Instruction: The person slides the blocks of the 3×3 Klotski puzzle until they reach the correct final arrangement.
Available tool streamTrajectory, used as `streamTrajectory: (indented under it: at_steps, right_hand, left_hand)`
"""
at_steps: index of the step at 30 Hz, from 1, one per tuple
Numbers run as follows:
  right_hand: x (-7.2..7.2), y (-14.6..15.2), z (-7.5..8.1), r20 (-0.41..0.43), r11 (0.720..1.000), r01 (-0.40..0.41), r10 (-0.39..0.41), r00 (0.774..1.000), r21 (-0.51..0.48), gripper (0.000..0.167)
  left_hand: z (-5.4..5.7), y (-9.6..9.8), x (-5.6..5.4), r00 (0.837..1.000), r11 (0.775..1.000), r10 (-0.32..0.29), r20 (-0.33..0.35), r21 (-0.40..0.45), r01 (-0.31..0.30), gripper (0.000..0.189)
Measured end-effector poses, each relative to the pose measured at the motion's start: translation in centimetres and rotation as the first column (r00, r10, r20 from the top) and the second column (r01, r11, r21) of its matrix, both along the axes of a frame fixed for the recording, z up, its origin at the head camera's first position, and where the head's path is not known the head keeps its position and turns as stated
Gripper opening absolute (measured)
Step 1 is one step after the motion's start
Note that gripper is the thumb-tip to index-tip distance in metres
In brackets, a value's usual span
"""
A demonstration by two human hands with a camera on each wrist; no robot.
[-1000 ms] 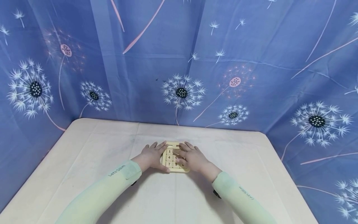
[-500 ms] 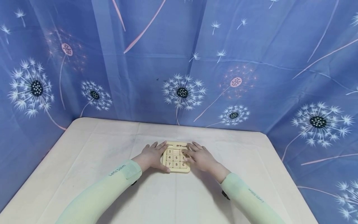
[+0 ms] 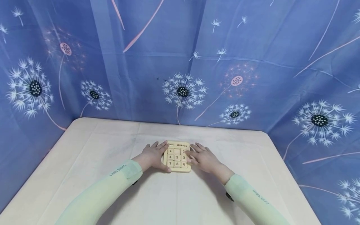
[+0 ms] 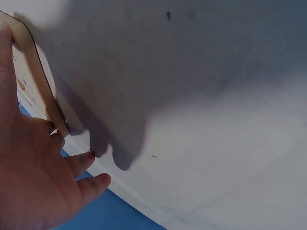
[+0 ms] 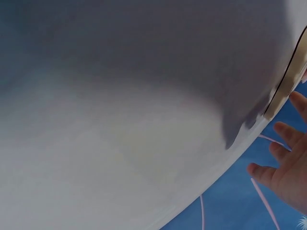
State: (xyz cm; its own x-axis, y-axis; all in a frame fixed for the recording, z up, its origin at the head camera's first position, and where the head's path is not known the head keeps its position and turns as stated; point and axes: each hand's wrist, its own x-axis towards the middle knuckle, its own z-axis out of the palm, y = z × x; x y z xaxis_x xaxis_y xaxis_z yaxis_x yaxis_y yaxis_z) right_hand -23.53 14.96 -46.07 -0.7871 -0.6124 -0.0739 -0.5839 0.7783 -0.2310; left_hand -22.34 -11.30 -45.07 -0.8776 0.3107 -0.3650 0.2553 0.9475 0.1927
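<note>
A pale yellow number slide puzzle [image 3: 177, 170] lies flat on the table in the head view. Its top row shows 1, a gap and 2; below come 4, 5, 3, then 7, 8, 6. My left hand [image 3: 153, 157] holds the puzzle's left side, thumb at the near corner and index finger at the far one. In the left wrist view this hand [image 4: 38, 167] has its other fingers spread off the frame. On the other side, my right hand [image 3: 204, 158] reaches over the right edge, a fingertip at the 2 tile. The right wrist view shows that hand [image 5: 290, 165] with fingers extended.
The puzzle stands on a white-covered table [image 3: 112, 134] with rounded far corners. Blue curtains [image 3: 146, 84] with dandelion prints rise behind it and at both sides. Pale green sleeves [image 3: 104, 187] cover both forearms.
My right hand has drawn back to the right, uncovering the right column of tiles and the gap in the top row. The left hand stays at the puzzle's left side.
</note>
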Motion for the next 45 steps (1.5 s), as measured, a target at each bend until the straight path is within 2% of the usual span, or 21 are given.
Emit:
streamTrajectory:
  at_steps: [13, 45]
  right_hand:
    - [0.1, 0.0, -0.2, -0.015, 1.0, -0.004, 0.004, 1.0, 0.006, 0.048]
    - [0.4, -1.8, 0.0, 0.026, 1.0, 0.006, -0.006, 1.0, -0.019, 0.049]
  left_hand:
    - [-0.2, 0.0, -0.2, 1.0, 1.0, -0.006, -0.008, -0.002, 0.006, 0.119]
    - [-0.2, 0.1, -0.2, 1.0, 1.0, -0.003, -0.011, -0.019, 0.002, 0.118]
